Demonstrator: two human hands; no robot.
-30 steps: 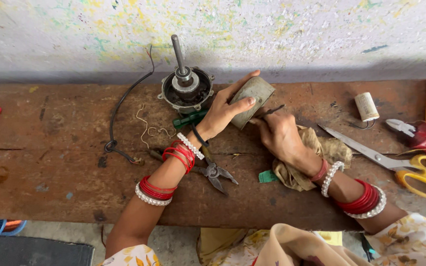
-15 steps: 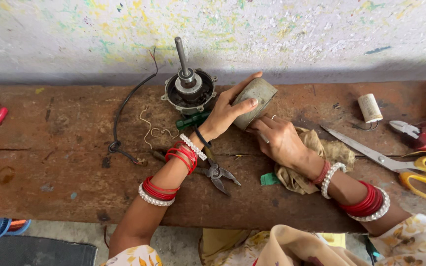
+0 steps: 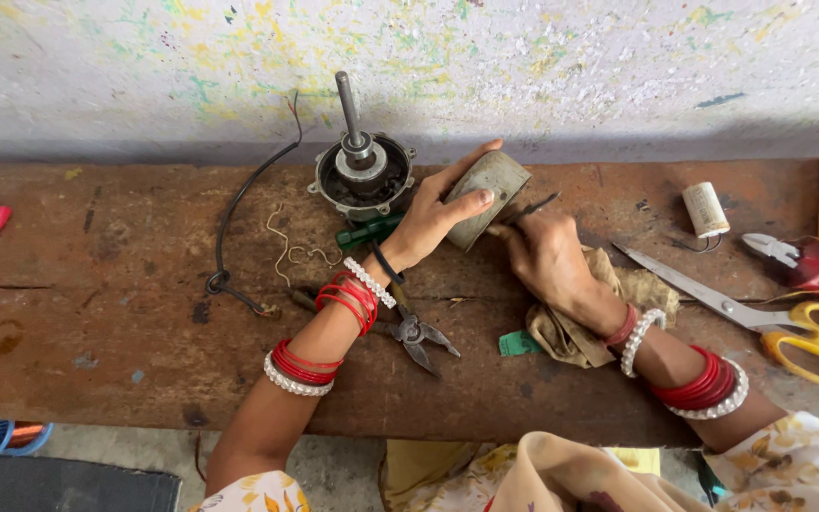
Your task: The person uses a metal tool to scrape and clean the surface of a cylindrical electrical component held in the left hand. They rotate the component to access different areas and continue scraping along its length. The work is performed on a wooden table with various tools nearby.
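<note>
Your left hand (image 3: 433, 220) clamps the grey metal block (image 3: 487, 197) on its long sides, tilted on the workbench (image 3: 125, 313) beside the motor (image 3: 362, 177); your right hand (image 3: 544, 254) pinches a thin tool (image 3: 535, 205) against it. It looks heavy, rigid and smooth, so hold it by the flat faces.

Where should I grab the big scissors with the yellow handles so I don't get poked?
Take the scissors by the yellow handle loops, coming from the right end of the bench. They lie flat, with the closed blades pointing left toward the rag, so the sharp tip faces away from that side. The loops are open and look free to lift, though the red pliers lie close above them.
</note>
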